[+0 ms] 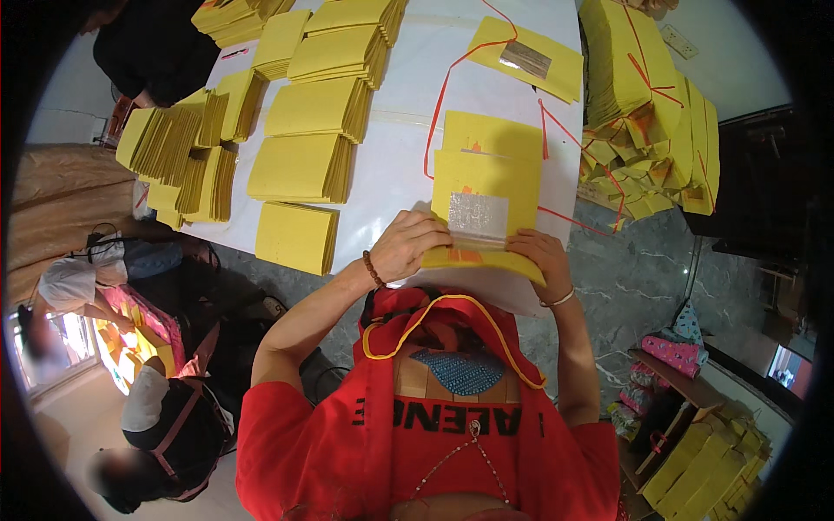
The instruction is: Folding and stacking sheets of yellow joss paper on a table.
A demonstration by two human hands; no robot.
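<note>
At the near edge of the table, a yellow paper sheet (486,187) with a silver foil patch and orange print lies between my hands. Its near end curls up toward me. My left hand (413,247) is closed on the sheet's left edge, and my right hand (543,259) grips the right edge near the curled end. Just beyond it, another yellow sheet (495,128) is partly covered. Farther off at the right lies a yellow sheet with a foil patch (532,57). Red string (441,100) runs loosely beside the sheets.
Stacks of folded yellow paper (300,165) line the left of the white table (395,130). Tied yellow bundles (630,78) stand at the right. Other people (178,425) are at the left, one (161,48) at the far left. More yellow bundles (708,469) sit at lower right.
</note>
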